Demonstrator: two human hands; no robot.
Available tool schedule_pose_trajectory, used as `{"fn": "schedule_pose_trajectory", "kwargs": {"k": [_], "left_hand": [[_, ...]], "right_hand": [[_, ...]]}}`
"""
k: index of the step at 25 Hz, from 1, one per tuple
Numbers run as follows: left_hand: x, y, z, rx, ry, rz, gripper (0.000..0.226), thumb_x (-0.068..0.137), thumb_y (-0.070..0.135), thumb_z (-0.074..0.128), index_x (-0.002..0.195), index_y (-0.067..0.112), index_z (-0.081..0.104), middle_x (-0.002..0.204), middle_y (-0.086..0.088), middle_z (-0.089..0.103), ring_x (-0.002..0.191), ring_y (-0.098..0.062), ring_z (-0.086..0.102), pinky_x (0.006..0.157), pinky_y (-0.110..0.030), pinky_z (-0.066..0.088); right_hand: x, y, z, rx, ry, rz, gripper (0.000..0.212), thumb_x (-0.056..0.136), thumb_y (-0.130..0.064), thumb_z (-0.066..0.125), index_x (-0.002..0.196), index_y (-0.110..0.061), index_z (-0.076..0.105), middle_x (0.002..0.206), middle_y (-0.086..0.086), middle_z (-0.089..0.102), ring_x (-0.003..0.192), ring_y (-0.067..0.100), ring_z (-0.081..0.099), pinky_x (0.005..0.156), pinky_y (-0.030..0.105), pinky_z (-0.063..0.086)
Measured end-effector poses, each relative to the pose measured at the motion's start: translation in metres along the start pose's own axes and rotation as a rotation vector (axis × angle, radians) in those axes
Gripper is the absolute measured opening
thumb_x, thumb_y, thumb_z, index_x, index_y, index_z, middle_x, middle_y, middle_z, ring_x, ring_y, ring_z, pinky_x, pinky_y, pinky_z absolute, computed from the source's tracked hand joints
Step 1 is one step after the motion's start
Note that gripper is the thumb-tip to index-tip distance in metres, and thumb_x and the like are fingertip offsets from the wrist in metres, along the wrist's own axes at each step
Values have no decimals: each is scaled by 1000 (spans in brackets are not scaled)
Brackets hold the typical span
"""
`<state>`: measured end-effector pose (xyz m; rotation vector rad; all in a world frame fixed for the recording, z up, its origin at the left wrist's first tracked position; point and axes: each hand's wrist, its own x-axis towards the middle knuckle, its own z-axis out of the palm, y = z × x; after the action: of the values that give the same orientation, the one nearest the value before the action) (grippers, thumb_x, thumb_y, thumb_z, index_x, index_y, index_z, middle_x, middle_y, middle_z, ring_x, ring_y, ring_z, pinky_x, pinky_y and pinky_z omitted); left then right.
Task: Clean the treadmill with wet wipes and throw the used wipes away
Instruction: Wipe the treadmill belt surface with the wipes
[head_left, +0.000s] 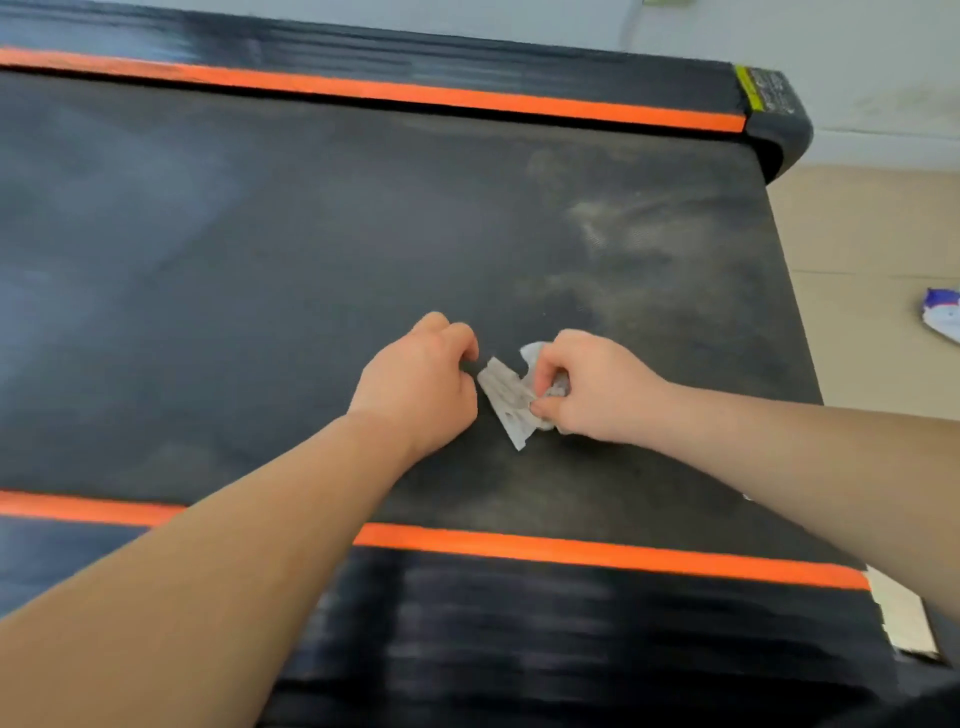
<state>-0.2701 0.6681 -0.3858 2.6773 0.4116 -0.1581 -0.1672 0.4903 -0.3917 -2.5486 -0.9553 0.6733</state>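
- Head view: the right hand (587, 387) pinches a crumpled, grey-stained wipe (506, 397) with curled fingers, low over the dusty treadmill belt (260, 260);
- the left hand (421, 384) is just beside the wipe, its fingers curled in and holding nothing;
- a blue-white packet (943, 314) lies on the floor.

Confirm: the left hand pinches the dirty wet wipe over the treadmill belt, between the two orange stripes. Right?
Wrong hand. The head view shows the right hand pinching the dirty wet wipe over the treadmill belt, between the two orange stripes. The left hand, fingers curled, holds nothing.
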Motion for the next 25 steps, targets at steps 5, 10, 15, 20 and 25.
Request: {"fn": "schedule_pose_trajectory", "kwargs": {"k": [5, 10, 15, 20, 25], "left_hand": [[-43, 18, -20, 118, -159, -36, 39, 88, 16, 51, 124, 27, 60, 121, 4, 52, 108, -29, 60, 92, -45, 53], [-46, 37, -5, 28, -119, 68, 32, 91, 14, 55, 121, 24, 62, 118, 0, 51, 105, -27, 58, 89, -44, 52], [-29, 37, 19, 10, -108, 96, 31, 93, 22, 59, 124, 20, 58, 121, -2, 49, 112, -27, 53, 89, -43, 51], [-26, 61, 30, 75, -17, 230, 52, 88, 11, 65, 132, 23, 42, 129, -2, 38, 116, -24, 45, 80, -38, 50], [-24, 66, 44, 185, -50, 271, 46, 95, 13, 60, 137, 28, 46, 134, -2, 37, 114, -25, 42, 81, -38, 49]], "right_hand": [[-14, -19, 1, -304, -43, -57, 17, 84, -16, 62, 72, -20, 51, 75, -5, 48, 90, 29, 60, 72, 32, 47], [-2, -33, -3, -391, -123, 2, 16, 78, -11, 62, 71, -24, 57, 74, -3, 58, 79, 26, 63, 65, 32, 54], [-11, -26, 0, -102, -26, 171, 16, 79, -14, 68, 84, -29, 68, 92, -8, 67, 92, 18, 62, 79, 28, 51], [-56, -12, -34, 615, -102, 357, 68, 87, 16, 48, 149, -11, 46, 145, 6, 59, 135, 22, 54, 113, 42, 45], [-70, 19, -42, 307, 45, 355, 45, 93, -3, 52, 129, -25, 67, 122, -5, 68, 116, 11, 62, 97, 24, 47]]}}
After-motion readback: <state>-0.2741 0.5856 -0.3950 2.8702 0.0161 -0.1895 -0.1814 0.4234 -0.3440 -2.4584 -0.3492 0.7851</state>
